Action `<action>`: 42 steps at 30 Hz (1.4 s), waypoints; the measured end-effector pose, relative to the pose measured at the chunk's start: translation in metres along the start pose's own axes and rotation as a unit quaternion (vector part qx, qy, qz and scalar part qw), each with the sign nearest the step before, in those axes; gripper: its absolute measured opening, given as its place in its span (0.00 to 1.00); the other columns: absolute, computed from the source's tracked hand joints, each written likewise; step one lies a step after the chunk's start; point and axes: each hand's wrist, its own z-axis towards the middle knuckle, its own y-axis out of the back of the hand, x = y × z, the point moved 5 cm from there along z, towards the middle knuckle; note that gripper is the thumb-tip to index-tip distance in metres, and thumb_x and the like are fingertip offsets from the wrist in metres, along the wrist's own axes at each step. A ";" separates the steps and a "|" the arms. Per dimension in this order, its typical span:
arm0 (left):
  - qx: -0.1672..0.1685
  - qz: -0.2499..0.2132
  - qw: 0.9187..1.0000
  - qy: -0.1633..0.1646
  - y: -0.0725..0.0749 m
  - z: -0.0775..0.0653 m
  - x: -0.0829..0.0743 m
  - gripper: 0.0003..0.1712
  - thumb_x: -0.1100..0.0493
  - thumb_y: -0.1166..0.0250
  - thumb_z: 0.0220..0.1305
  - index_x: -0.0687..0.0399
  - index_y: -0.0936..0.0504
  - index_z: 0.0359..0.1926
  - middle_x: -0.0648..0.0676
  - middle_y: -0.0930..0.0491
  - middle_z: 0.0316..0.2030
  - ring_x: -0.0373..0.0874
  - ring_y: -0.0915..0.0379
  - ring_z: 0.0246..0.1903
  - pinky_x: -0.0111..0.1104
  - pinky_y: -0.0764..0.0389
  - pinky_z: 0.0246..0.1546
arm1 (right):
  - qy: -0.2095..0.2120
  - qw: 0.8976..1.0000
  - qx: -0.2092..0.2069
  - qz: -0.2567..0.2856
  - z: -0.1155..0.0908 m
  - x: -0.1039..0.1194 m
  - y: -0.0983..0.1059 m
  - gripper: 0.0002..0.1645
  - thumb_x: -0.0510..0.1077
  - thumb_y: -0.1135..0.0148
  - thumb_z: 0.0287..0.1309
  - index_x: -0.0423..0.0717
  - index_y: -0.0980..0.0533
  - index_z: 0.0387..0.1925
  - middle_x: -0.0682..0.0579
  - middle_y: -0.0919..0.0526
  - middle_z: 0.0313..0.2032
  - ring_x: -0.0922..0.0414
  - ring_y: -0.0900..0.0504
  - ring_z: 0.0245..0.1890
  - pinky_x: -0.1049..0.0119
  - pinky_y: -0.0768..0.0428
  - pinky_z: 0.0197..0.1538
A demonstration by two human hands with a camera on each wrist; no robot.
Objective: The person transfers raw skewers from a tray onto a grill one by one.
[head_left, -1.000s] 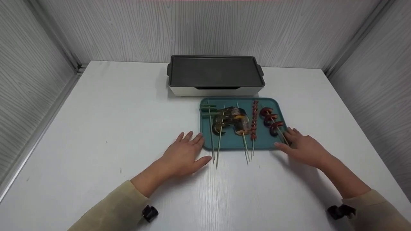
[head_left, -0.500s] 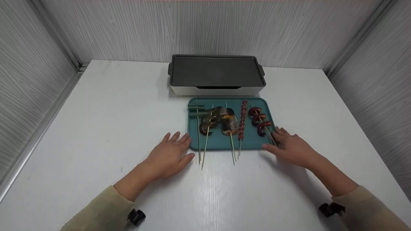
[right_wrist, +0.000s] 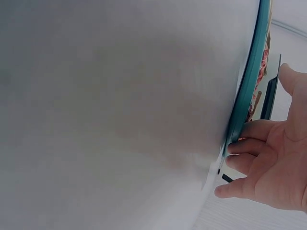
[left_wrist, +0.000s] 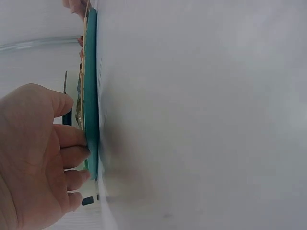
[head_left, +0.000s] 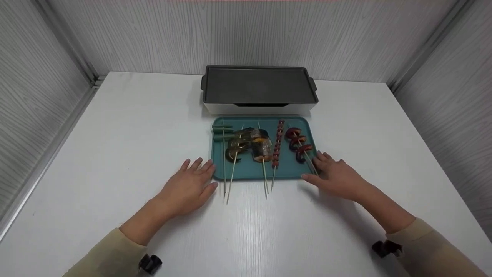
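Teal rectangular tray [head_left: 290, 170] with brown, red and green food skewers [head_left: 262, 149] sits just near-side of the dark-topped white grill [head_left: 260, 86], its placing seemingly nearly done, release left, as left hand [head_left: 188, 189] and right hand [head_left: 340, 178], fingers loosely spread, touch its left and right edges.

The beige sleeves [head_left: 107, 254] (a matching pair) each bear a black device [head_left: 150, 264].

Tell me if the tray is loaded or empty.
Loaded: in the head view, skewers of food lie on the tray, several jutting past its near edge, with bare tray surface showing between them.
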 end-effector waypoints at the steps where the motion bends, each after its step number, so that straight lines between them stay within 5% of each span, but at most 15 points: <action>1: -0.001 0.003 1.000 0.001 0.000 -0.001 0.001 0.34 0.48 0.48 0.83 0.71 0.31 0.75 0.66 0.35 0.76 0.67 0.44 0.78 0.62 0.49 0.77 | 0.003 1.000 0.000 0.000 0.001 0.001 0.000 0.59 0.77 0.49 0.72 0.29 0.38 0.77 0.32 0.42 0.79 0.34 0.45 0.80 0.26 0.45 0.74; 11: -0.022 0.065 0.997 -0.015 0.001 0.003 0.002 0.36 0.46 0.43 0.81 0.71 0.28 0.74 0.66 0.32 0.75 0.65 0.42 0.77 0.60 0.47 0.77 | 0.011 1.000 -0.002 0.003 0.003 0.002 -0.001 0.59 0.77 0.49 0.72 0.28 0.38 0.77 0.32 0.42 0.79 0.34 0.46 0.80 0.26 0.46 0.74; 17: -0.004 0.092 0.995 -0.024 0.001 0.015 0.002 0.39 0.42 0.46 0.82 0.69 0.32 0.76 0.67 0.38 0.78 0.64 0.46 0.79 0.59 0.48 0.78 | 0.007 1.000 0.001 0.004 0.003 -0.002 -0.002 0.60 0.77 0.49 0.72 0.29 0.38 0.77 0.32 0.43 0.80 0.34 0.46 0.80 0.26 0.47 0.74; 27: 0.036 0.085 0.996 0.006 0.004 0.036 0.016 0.46 0.36 0.50 0.80 0.67 0.42 0.82 0.68 0.48 0.82 0.65 0.54 0.81 0.61 0.53 0.79 | 0.002 1.000 0.005 0.015 0.002 -0.003 -0.004 0.60 0.78 0.49 0.71 0.30 0.38 0.77 0.34 0.44 0.80 0.36 0.48 0.81 0.27 0.47 0.75; 42: 0.052 0.070 0.996 0.015 -0.002 0.041 0.015 0.51 0.33 0.52 0.79 0.70 0.48 0.82 0.68 0.52 0.82 0.64 0.55 0.82 0.62 0.54 0.78 | -0.001 0.998 0.013 0.058 -0.002 -0.011 -0.002 0.56 0.75 0.54 0.76 0.32 0.39 0.79 0.37 0.46 0.82 0.37 0.50 0.82 0.29 0.49 0.76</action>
